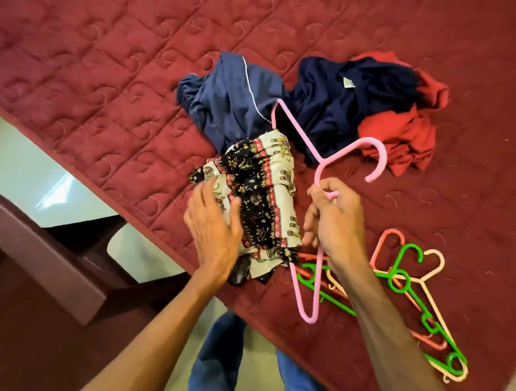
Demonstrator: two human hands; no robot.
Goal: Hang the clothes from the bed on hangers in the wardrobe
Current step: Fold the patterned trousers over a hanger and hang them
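One hanger (300,130) is gripped by the right hand (336,221). Soft cloth (265,195) at the bed's (107,65) edge is pressed by the left hand (212,232), fingers seemingly flat; its hem should be held.

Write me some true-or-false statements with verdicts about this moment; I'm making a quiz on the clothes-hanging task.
1. The right hand grips the pink hanger. True.
2. The left hand holds a green hanger. False: it rests on the elephant-print garment and holds no hanger.
3. Spare hangers lie in a pile on the maroon quilt. True.
4. The red garment already hangs on the pink hanger. False: it lies crumpled on the quilt beside the navy garment.
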